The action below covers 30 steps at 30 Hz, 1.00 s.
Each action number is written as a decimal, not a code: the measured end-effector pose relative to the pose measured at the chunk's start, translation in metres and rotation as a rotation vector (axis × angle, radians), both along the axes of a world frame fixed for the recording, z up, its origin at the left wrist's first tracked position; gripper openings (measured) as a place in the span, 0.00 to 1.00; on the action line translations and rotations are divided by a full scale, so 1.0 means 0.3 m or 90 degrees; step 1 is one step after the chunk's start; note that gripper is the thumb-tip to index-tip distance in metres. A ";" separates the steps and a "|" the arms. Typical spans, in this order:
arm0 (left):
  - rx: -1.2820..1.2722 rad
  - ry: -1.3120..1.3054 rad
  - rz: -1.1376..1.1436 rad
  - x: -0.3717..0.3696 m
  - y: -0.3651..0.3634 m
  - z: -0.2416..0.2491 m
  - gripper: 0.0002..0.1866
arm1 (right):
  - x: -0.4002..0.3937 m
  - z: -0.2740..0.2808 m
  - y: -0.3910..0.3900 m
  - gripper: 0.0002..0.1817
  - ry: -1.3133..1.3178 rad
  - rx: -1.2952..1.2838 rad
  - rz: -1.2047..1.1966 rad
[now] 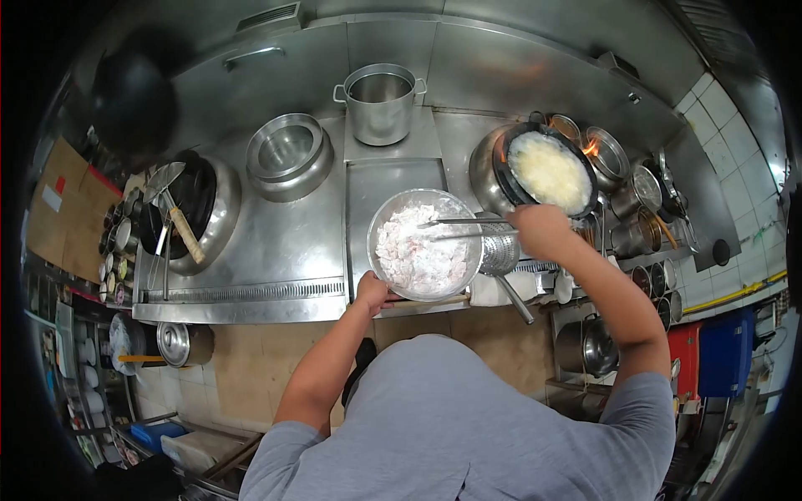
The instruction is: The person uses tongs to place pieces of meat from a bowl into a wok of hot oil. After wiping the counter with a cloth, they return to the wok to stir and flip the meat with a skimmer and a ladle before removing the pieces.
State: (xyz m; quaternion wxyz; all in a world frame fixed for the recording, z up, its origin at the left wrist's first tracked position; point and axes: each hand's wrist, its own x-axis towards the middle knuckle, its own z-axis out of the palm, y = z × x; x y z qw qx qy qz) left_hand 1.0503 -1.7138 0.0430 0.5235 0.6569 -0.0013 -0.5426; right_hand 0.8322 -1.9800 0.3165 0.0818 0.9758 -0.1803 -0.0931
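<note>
A metal bowl [386,280] in front of me holds pieces coated in white flour [418,246]. My left hand [373,292] is closed on its near left rim, the fingertips partly hidden. From the right, my right hand [539,232] grips metal tongs [468,221], whose two arms reach over the bowl into the floured pieces. A perforated skimmer [499,250] lies just right of the bowl, below the right hand, its handle pointing toward me. Beyond that hand, a wok [595,194] of pale, foaming oil [551,171] sits on the burner.
Flames [591,147] show beside the wok, near several metal strainers and pots [608,150]. A tall two-handled pot [380,117] stands at the back. Nested metal basins [290,167] are on the left counter, and another wok [196,196] with utensils sits farther left. A white cloth [501,289] lies at the front edge.
</note>
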 end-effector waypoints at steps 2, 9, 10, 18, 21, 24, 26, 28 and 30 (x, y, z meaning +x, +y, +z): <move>0.007 0.014 -0.010 0.009 -0.001 -0.008 0.19 | 0.046 -0.086 0.052 0.16 0.003 -0.011 0.018; 0.000 0.001 -0.016 0.015 0.010 -0.066 0.21 | 0.056 -0.086 0.026 0.16 0.091 0.029 -0.064; 0.004 -0.015 -0.013 0.014 0.011 -0.076 0.19 | 0.025 -0.042 0.017 0.16 0.072 0.034 -0.081; 0.017 -0.031 -0.008 0.003 -0.007 -0.049 0.16 | -0.164 0.190 -0.260 0.17 0.038 -0.059 -0.322; 0.018 -0.029 0.003 0.001 0.003 -0.034 0.14 | -0.111 0.150 -0.428 0.16 0.039 -0.074 -0.448; 0.025 -0.026 -0.005 0.003 0.004 -0.049 0.14 | -0.093 0.046 -0.585 0.16 -0.083 -0.104 -0.507; 0.025 -0.026 -0.010 0.004 0.006 -0.047 0.17 | -0.091 0.058 -0.602 0.15 -0.100 -0.122 -0.519; 0.030 -0.021 -0.014 0.005 0.005 -0.045 0.19 | -0.078 0.134 -0.511 0.15 -0.104 -0.133 -0.496; 0.011 -0.018 -0.021 0.010 -0.001 -0.067 0.21 | -0.082 0.164 -0.419 0.16 -0.091 -0.151 -0.389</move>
